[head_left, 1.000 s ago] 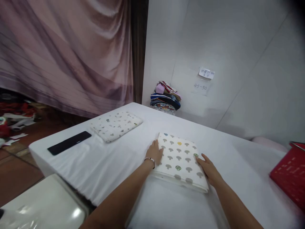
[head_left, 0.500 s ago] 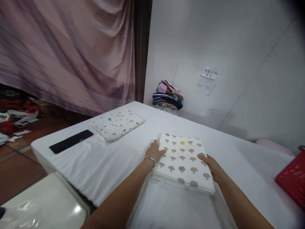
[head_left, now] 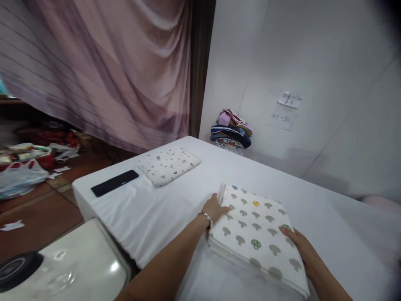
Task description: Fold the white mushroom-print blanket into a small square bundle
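A folded white cloth (head_left: 257, 234) printed with grey mushrooms, a few of them green, yellow and blue, is between my two hands at the near side of the table. My left hand (head_left: 215, 209), with a bracelet at the wrist, grips its left edge, thumb on top. On the right edge, my right hand (head_left: 297, 242) has its thumb over the cloth while the fingers are hidden beneath or behind it. Whether the cloth rests on the table or is slightly raised I cannot tell. Farther left lies another folded white cloth (head_left: 171, 166) with a small print.
Beside the second cloth, a flat black object (head_left: 115, 183) lies on the white-covered table (head_left: 175, 209). Folded textiles (head_left: 232, 131) are stacked beyond the far edge, by the wall. At lower left is a pale glossy surface (head_left: 90, 259); bags (head_left: 23, 175) lie on the floor.
The view has turned left, so the scene sits farther right. The mushroom-print cloth and both hands appear lower and nearer. Both hands keep their hold on its edges.
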### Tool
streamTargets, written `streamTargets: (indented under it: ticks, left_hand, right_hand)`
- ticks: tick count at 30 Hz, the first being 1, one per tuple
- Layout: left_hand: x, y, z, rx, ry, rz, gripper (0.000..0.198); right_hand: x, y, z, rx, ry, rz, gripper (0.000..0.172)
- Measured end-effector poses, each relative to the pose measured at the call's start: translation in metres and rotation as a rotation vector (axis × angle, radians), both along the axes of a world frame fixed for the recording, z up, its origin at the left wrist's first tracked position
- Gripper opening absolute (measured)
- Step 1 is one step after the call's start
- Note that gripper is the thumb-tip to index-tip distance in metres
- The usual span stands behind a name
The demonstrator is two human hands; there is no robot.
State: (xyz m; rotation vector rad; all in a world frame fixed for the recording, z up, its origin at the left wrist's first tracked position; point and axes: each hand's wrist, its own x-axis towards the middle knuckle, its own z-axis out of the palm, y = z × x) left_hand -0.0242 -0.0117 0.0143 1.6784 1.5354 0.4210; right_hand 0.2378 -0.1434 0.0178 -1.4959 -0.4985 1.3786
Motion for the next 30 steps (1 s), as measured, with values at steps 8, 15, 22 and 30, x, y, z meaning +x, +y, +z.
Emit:
streamTargets:
  ticks: [8, 15, 22, 30]
  left_hand:
    - [0.007, -0.013, -0.004, 0.019, -0.007, -0.074, 0.08]
    - [0.013, -0.026, -0.005, 0.155, 0.062, -0.075, 0.077]
    - [0.015, -0.031, -0.006, 0.109, -0.111, -0.121, 0.075]
    - [0.012, -0.03, -0.005, -0.168, -0.364, -0.13, 0.117]
  right_hand:
    - [-0.003, -0.012, 0.025, 0.007, -0.076, -0.032, 0.083]
    - [-0.008, -0.025, 0.03, 0.01, -0.14, -0.099, 0.083]
    - [0.0, -0.032, 0.041, -0.006, -0.271, -0.068, 0.085]
    - [-0.01, -0.039, 0.073, -0.028, -0.37, -0.101, 0.1]
